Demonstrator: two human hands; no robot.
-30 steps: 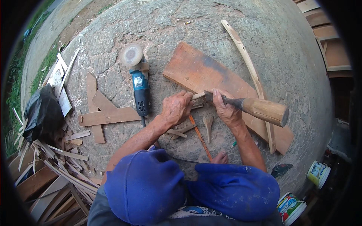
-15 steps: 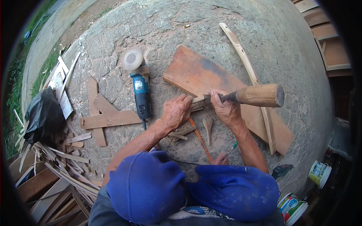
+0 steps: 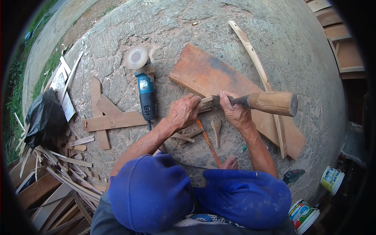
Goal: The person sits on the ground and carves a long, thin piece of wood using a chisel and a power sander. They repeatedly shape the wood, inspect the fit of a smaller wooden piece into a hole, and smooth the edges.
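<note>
My right hand point(image 3: 237, 112) is closed around the metal blade of a large chisel point(image 3: 272, 102), whose thick wooden handle points right. Pinched in my left hand point(image 3: 183, 112) is a small pale wood piece point(image 3: 206, 103). The chisel's cutting end meets or overlaps the right end of that piece; the exact contact cannot be made out. Both hands work over the near edge of a broad reddish-brown board point(image 3: 213, 72). Below them lie a spoon-shaped wood piece point(image 3: 216, 132), an orange toothed saw blade point(image 3: 209, 141) and short wood sticks point(image 3: 184, 137).
A blue angle grinder point(image 3: 146, 92) lies left of the board. A long curved wood strip point(image 3: 254, 58) crosses its right part. Joined boards point(image 3: 115, 122), a black plastic bag point(image 3: 46, 117) and scrap wood point(image 3: 39, 192) lie left. Two buckets point(image 3: 332, 179) stand lower right, near a drill point(image 3: 293, 176).
The small wood piece has turned in my left hand, showing a wider face. My right hand and the chisel have shifted slightly right, handle end a little lower.
</note>
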